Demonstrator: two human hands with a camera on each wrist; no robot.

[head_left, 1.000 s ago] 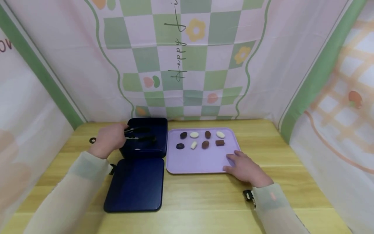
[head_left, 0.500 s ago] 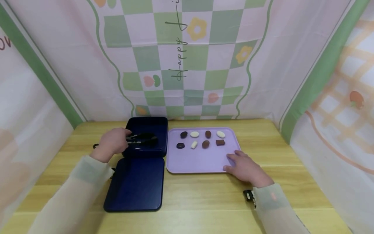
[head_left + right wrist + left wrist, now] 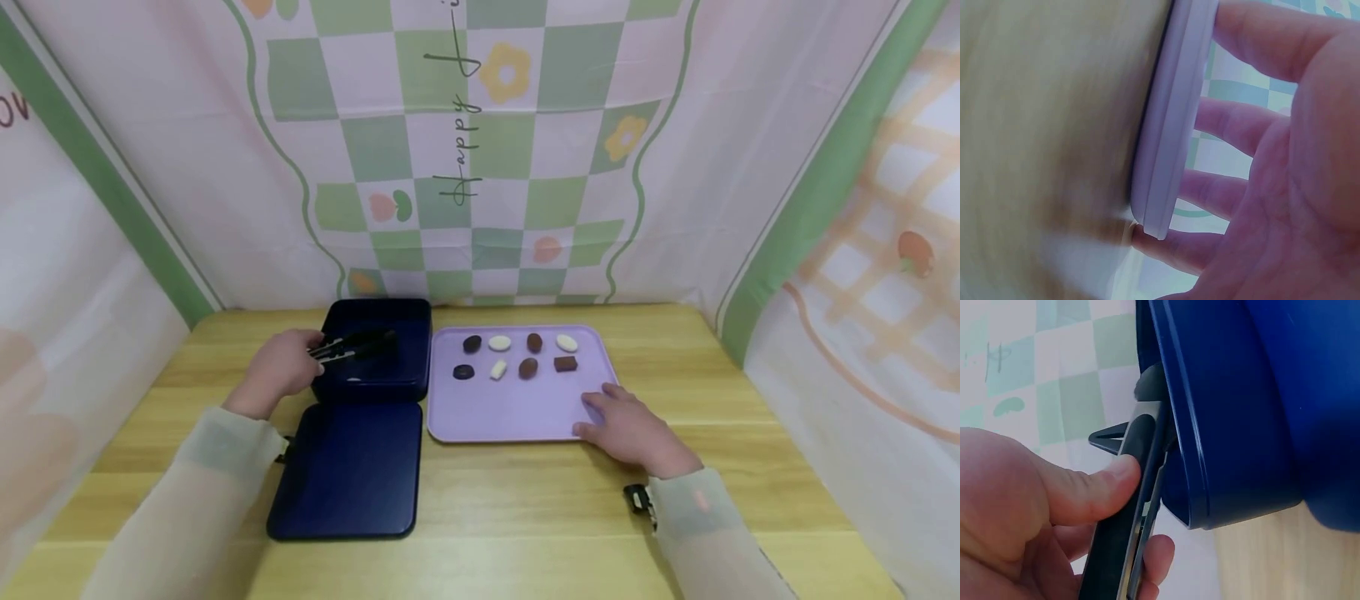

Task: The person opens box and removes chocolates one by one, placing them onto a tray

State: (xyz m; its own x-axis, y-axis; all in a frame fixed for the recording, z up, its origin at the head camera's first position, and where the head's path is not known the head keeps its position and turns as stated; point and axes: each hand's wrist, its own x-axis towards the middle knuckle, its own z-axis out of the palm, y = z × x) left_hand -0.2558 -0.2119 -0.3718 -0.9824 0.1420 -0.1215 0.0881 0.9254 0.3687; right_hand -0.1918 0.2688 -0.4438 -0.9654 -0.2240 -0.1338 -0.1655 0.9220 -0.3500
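My left hand (image 3: 281, 367) grips tongs (image 3: 1124, 506) with black and steel arms, thumb on one side and fingers on the other in the left wrist view. The dark tips of the tongs reach into a dark blue open box (image 3: 375, 388); what they touch there is too dark to tell. My right hand (image 3: 632, 427) rests with spread fingers on the right front corner of a lilac tray (image 3: 510, 421). On the tray lie two rows of chocolates, among them a white oval one (image 3: 499, 342), a brown rectangular one (image 3: 566, 363) and a dark round one (image 3: 463, 372).
In front of the box lies its dark blue lid (image 3: 348, 475), flat on the wooden table (image 3: 517, 517). A patterned cloth (image 3: 495, 150) hangs behind the table, with more cloth on both sides. Box and tray stand side by side near the back edge.
The two arms of the tongs have come closer together. My left hand has shifted a little to the left, and the black ring behind it is out of sight. My right hand stays put.
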